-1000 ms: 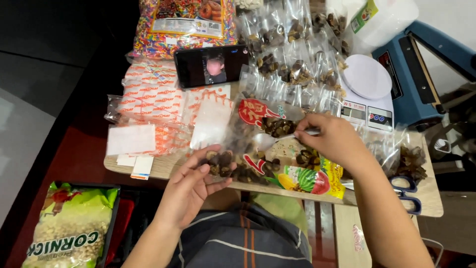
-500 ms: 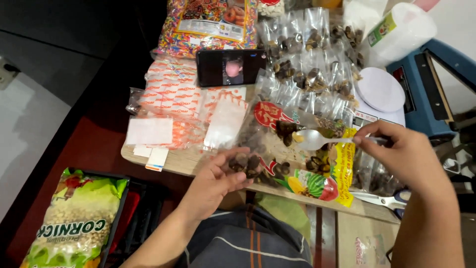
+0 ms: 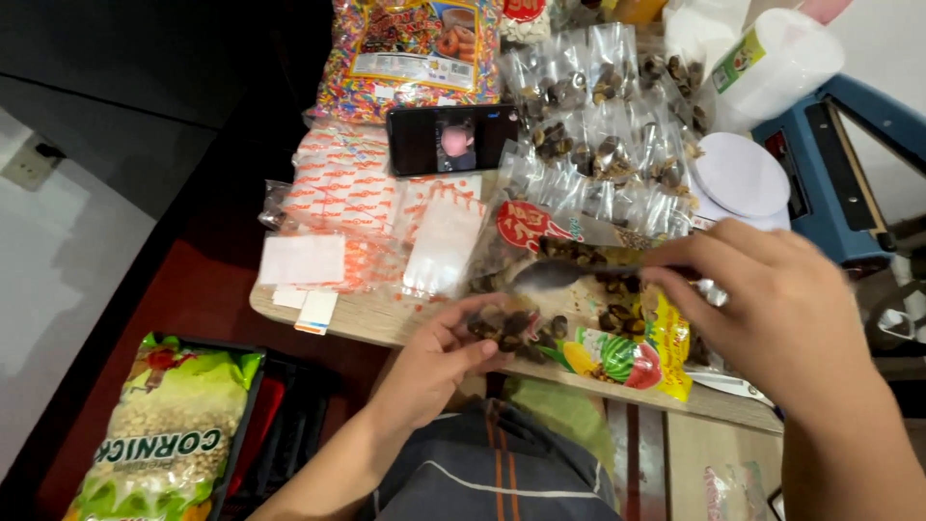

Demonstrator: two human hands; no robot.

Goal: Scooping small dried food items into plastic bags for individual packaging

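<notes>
My left hand (image 3: 436, 365) holds a small clear bag (image 3: 506, 323) with dark brown seeds in it at the table's near edge. My right hand (image 3: 772, 309) grips the handle of a silver spoon (image 3: 555, 274), whose bowl points left and hovers just above that small bag. Under the spoon lies a large opened snack bag (image 3: 617, 342) with watermelon pictures, full of the same dark seeds.
Several filled clear packets (image 3: 598, 145) lie at the back. A phone (image 3: 451, 138) leans on a colourful cereal bag (image 3: 415, 53). Orange-printed empty bags (image 3: 347, 193) lie left. A blue heat sealer (image 3: 839, 164), a white lid (image 3: 741, 174), and a green corn snack bag (image 3: 159, 434) surround the wooden board (image 3: 338, 314).
My right hand has carried the spoon leftward and lower, from over the large bag toward the small bag in my left hand. The view shifted slightly downward and left.
</notes>
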